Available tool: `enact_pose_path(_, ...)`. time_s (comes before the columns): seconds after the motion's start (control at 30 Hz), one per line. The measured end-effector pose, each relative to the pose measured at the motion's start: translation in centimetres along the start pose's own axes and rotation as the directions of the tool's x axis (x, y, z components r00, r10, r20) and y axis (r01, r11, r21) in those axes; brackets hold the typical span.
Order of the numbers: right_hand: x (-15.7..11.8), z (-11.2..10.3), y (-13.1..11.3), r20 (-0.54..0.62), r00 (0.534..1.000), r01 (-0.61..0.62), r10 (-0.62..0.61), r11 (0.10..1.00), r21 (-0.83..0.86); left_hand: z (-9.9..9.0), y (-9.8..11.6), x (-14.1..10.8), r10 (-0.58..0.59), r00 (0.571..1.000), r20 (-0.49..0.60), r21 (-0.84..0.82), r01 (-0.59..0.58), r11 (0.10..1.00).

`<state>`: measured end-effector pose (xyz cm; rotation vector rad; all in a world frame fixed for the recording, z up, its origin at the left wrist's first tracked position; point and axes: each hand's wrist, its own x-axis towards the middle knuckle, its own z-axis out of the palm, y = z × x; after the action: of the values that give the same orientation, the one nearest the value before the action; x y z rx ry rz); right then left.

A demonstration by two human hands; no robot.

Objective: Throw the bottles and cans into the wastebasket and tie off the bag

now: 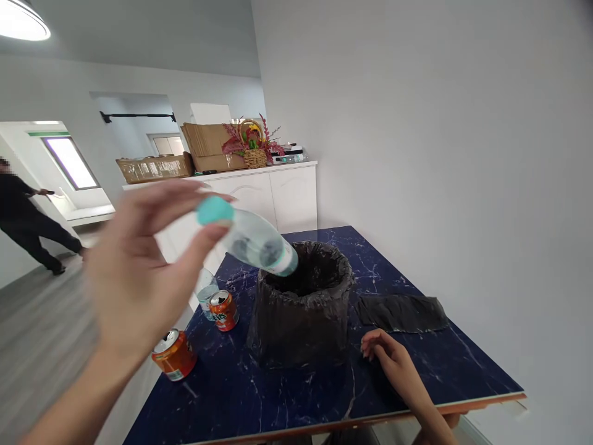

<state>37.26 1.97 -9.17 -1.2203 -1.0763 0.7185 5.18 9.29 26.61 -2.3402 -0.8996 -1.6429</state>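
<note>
My left hand [152, 266] grips a clear plastic bottle [259, 244] by its turquoise cap. The bottle tilts down to the right, its base over the opening of a bin lined with a black bag [301, 327]. My right hand [384, 355] rests on the table right of the bin, fingers loosely curled, and whether anything is in them is hidden. Left of the bin are an orange can [223, 311], a second orange can [175, 355] nearer the front, and another clear bottle [206, 292] partly behind my left hand.
A folded black bag [402, 313] lies on the dark blue marbled table [222, 395], right of the bin. Behind stands a white cabinet [294, 198] with cardboard boxes [210, 145] and a flower basket [254, 157]. A person in dark clothes [23, 210] is at far left.
</note>
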Motion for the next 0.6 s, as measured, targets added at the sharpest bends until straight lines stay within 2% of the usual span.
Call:
enact_pose_path(0.03, 0.0, 0.0, 0.0, 0.002, 1.000, 0.000, 0.000, 1.000, 0.003, 1.6, 1.0, -0.3, 0.016, 1.000, 0.024, -0.068, -0.014, 0.998)
enact_pose_path(0.1, 0.0, 0.1, 0.0, 0.003, 1.000, -0.002, 0.002, 1.000, 0.008, 4.5, 1.5, -0.8, -0.016, 0.989, 0.147, -0.157, 0.039, 0.987)
enact_pose_path(0.17, 0.0, 0.1, 0.1, 0.003, 1.000, -0.004, 0.004, 1.000, 0.013, 6.5, 0.6, -1.1, -0.034, 0.946, 0.321, -0.192, 0.100, 0.976)
enact_pose_path(0.23, 0.0, 0.1, 0.1, 0.007, 1.000, -0.009, 0.009, 1.000, 0.015, 7.8, -0.9, -1.3, -0.014, 0.890, 0.456, -0.204, 0.119, 0.972)
enact_pose_path(0.33, 0.0, 0.0, 0.1, 0.025, 0.999, -0.023, 0.022, 1.000, 0.015, 8.7, -2.5, -1.3, 0.040, 0.809, 0.586, -0.181, 0.083, 0.980)
enact_pose_path(0.43, 0.0, -0.1, 0.3, 0.033, 0.999, -0.029, 0.028, 0.999, 0.018, 8.9, -3.2, -1.1, 0.048, 0.745, 0.666, -0.135, 0.057, 0.989)
enact_pose_path(0.6, 0.0, -0.1, 0.8, 0.049, 0.999, -0.020, 0.020, 1.000, 0.008, 8.7, -4.0, -1.0, 0.086, 0.690, 0.719, -0.126, 0.008, 0.992)
